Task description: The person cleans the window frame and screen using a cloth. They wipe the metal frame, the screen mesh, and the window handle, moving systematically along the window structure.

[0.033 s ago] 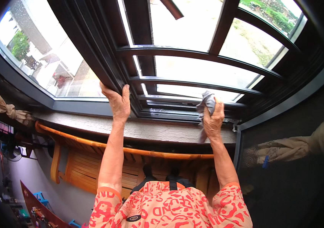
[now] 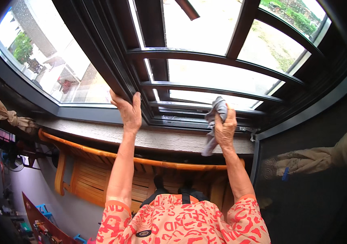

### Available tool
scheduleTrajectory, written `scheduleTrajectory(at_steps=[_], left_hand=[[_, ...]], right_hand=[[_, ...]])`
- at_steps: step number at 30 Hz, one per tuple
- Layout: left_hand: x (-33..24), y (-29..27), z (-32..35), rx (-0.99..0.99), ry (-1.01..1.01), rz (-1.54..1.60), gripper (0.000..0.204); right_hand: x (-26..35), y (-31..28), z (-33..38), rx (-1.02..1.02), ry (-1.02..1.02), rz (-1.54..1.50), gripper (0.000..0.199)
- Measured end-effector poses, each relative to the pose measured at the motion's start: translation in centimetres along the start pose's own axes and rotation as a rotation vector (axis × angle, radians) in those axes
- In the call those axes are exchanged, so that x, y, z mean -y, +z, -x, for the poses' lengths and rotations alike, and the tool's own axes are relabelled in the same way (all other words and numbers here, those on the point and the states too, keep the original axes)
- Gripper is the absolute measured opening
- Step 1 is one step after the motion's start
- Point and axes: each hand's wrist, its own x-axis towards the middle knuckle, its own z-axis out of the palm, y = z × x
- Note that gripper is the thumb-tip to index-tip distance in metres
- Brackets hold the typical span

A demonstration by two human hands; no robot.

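My left hand (image 2: pixel 129 115) grips the lower end of the dark window frame post (image 2: pixel 114 67), thumb on one side and fingers around the other. My right hand (image 2: pixel 225 128) is closed on a crumpled grey cloth (image 2: pixel 218 109), part of which hangs below the fingers. The cloth is at the lower bars (image 2: pixel 206 106) of the open window section, just above the dark bottom track (image 2: pixel 181 122). What lies under the cloth is hidden.
A rough pale sill (image 2: pixel 173 141) runs below the frame. Beneath it stands a slatted wooden bench (image 2: pixel 96 179). To the right is a dark mesh panel (image 2: pixel 303 191); tied curtains (image 2: pixel 2 110) hang at the left. Glass (image 2: pixel 71 77) fills the left section.
My right hand and the grey cloth have shifted slightly left, and the cloth's hanging end has swung left. My left hand keeps its hold on the post.
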Motion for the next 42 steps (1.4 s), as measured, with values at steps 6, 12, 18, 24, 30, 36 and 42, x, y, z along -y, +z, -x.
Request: scheduleTrajectory(at_steps=[6,12,18,24,30,36,42], left_hand=[[0.4,-0.3,9.3,0.035,-0.382,0.242,0.049],[-0.1,0.6,9.0,0.495,-1.115,1.326,0.043],[2.0,1.5,4.8,0.522,-1.034,1.494,0.045],[1.5,2.8,6.6,0.63,-1.004,1.443,0.038],[-1.2,4.3,9.4,0.798,-1.09,1.463,0.049],[-2.4,4.7,10.4,0.786,-1.053,1.547,0.054],[-1.0,2.8,6.2,0.497,-1.045,1.599,0.039]], right_hand=[[1.4,11.1,0.4,-0.026,0.297,-0.459,0.031],[6.7,15.4,0.2,-0.056,-0.241,0.111,0.049],[4.2,16.1,0.2,0.148,-0.503,0.438,0.049],[1.7,14.1,0.3,0.164,-0.603,0.606,0.038],[-0.7,10.5,0.3,0.126,-0.554,0.677,0.04],[-1.9,9.0,1.5,-0.075,-0.32,0.437,0.051],[4.5,12.9,-0.9,0.131,-0.525,0.563,0.039]])
